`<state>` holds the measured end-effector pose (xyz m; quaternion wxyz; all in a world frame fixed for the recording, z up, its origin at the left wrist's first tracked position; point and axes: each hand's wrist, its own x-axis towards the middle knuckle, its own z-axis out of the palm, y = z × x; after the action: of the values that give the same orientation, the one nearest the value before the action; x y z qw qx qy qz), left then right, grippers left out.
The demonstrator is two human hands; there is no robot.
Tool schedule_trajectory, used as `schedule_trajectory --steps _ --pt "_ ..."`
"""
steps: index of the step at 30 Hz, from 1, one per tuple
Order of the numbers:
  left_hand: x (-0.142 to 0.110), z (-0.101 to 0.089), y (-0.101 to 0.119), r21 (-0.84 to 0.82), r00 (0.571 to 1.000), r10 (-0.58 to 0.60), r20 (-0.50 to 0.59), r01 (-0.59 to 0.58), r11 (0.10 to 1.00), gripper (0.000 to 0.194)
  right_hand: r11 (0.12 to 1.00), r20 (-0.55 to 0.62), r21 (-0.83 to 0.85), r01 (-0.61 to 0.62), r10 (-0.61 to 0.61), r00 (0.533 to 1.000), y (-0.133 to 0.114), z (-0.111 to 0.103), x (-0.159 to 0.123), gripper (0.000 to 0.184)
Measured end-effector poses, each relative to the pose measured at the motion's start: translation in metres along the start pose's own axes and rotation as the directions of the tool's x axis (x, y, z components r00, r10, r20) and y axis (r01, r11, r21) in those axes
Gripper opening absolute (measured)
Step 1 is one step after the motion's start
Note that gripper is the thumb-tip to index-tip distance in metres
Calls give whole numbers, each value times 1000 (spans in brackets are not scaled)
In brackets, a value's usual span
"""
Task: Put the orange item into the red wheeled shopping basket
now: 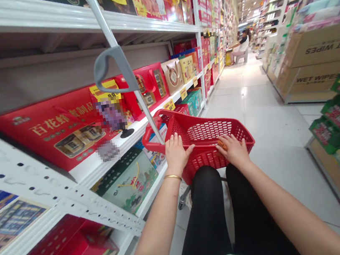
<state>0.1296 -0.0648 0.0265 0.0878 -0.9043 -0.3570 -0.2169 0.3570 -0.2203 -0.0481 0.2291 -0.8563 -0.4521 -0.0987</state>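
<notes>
A red plastic shopping basket [215, 131] with a mesh of holes stands in front of my knees, on a wheeled frame. My left hand [176, 154] lies over its near left rim, fingers stretched out and thumb apart; a gold bangle [173, 177] circles the wrist. At the near right rim is my right hand [235, 151], its fingers over the edge. A small orange-brown thing [222, 144] shows between its thumb and fingers, too small to name. A metal pole with a grey hooked handle [116, 69] rises beside the basket's left end.
Shelves with red gift boxes [72, 128] and yellow price tags line the left. A green gift box [130, 183] lies on a lower shelf. On the right stand wet wipes cartons [317, 77] and green packs [338, 118]. A person [241, 45] sits farther down the tiled aisle [243, 87].
</notes>
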Motion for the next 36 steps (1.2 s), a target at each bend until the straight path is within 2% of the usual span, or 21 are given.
schedule_trajectory --steps 2,4,7,11,13,16,18,22,25,28,33,36 --pt "0 1 0 -9 1000 -3 -1 3 1000 84 996 10 -30 -79 79 997 16 -3 0 52" --pt "1 2 0 -11 1000 -9 -5 9 1000 84 991 12 -42 -125 126 992 10 -4 2 51" --pt "1 3 0 2 1000 -11 -19 11 1000 84 997 20 -8 -76 76 997 -33 1 5 50" --pt "1 1 -1 27 1000 10 -17 -10 1000 80 985 32 101 137 -141 990 -110 9 7 48" --pt "0 0 -1 38 1000 21 -6 -21 999 77 975 43 132 177 -184 982 -130 8 9 48" --pt "0 -2 -1 43 999 32 1 -32 999 77 967 45 141 214 -222 974 -123 5 9 48" --pt "0 -1 -1 42 1000 26 0 -26 999 79 970 29 119 212 -217 976 -98 3 6 49" --pt "0 1 0 29 1000 4 -13 -4 1000 82 994 5 40 98 -98 995 -37 -1 -1 49" --pt "0 2 1 15 1000 4 -22 -4 1000 81 999 3 1 47 -47 999 -17 -2 -2 48" --pt "0 1 1 20 1000 0 -28 0 1000 79 999 -2 -17 42 -42 999 -31 2 0 49" --pt "0 -4 0 29 1000 24 -19 -24 999 76 977 6 80 198 -199 980 -96 11 8 54" --pt "-2 -8 -1 31 997 70 -31 -69 997 70 964 8 124 235 -238 971 -122 13 14 66"
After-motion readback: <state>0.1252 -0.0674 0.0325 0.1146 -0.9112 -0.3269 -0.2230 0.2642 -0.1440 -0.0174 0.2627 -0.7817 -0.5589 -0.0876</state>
